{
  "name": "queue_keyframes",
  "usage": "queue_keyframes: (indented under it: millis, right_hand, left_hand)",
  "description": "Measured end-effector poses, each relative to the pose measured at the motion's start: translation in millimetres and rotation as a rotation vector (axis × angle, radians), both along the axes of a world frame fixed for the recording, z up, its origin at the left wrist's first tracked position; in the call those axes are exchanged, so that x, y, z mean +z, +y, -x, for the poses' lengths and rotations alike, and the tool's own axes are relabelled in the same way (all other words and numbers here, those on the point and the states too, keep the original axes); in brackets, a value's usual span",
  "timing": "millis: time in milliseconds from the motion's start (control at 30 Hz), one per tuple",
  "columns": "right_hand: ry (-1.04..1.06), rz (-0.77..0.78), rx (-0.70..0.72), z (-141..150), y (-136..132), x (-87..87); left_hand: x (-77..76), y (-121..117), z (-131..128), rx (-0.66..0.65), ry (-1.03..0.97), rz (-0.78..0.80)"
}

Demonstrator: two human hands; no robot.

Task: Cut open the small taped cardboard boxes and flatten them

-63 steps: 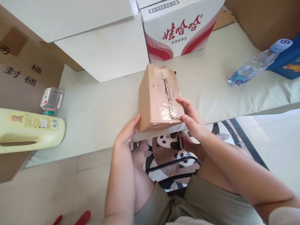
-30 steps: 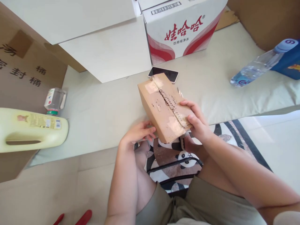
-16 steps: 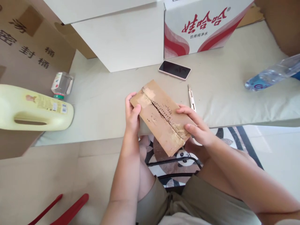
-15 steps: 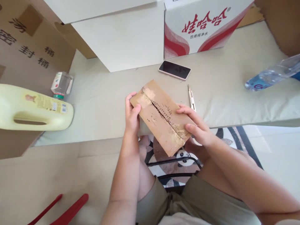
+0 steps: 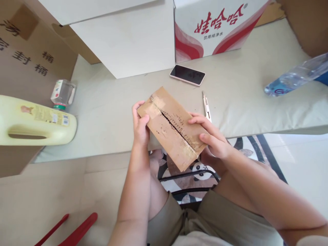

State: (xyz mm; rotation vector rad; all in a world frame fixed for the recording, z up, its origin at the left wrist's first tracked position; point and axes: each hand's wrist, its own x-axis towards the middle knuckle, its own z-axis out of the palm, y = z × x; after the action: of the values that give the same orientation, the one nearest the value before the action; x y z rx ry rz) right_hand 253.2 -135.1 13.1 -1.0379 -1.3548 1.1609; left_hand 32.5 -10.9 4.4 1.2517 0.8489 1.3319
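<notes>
I hold a small brown cardboard box (image 5: 170, 126) with both hands above the near edge of a pale padded surface (image 5: 110, 112). Its top faces me, with a torn tape seam running diagonally along the flaps. My left hand (image 5: 140, 123) grips the far left corner, thumb on top. My right hand (image 5: 211, 136) grips the near right end, thumb and fingers pressed on the flap. A small utility knife (image 5: 206, 106) lies on the surface just beyond my right hand. A phone (image 5: 187, 74) lies face up further back.
A white and red drinks carton (image 5: 217, 30) and a white box (image 5: 123, 44) stand at the back. A yellow jug (image 5: 36, 124) and a small bottle (image 5: 62, 95) lie at left, a water bottle (image 5: 294, 77) at right. Red handles (image 5: 74, 229) lie on the floor.
The box was tipped from standing on end to lying flat with its seam up. My left hand moved from its near side to its far left corner. Phone and knife came into view.
</notes>
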Motion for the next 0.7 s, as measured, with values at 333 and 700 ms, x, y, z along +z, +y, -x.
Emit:
queue_keyframes:
  millis: [333, 700]
  right_hand:
    - [-0.733, 0.244, -0.530, -37.3, 22.1, -8.3]
    - [-0.953, 0.493, -0.536, -43.9, 33.1, -7.3]
  left_hand:
    - [-1.6, 0.7, -1.0, 0.020, 0.057, -0.008]
    - [-1.0, -1.2, -2.8, 0.044, 0.039, 0.032]
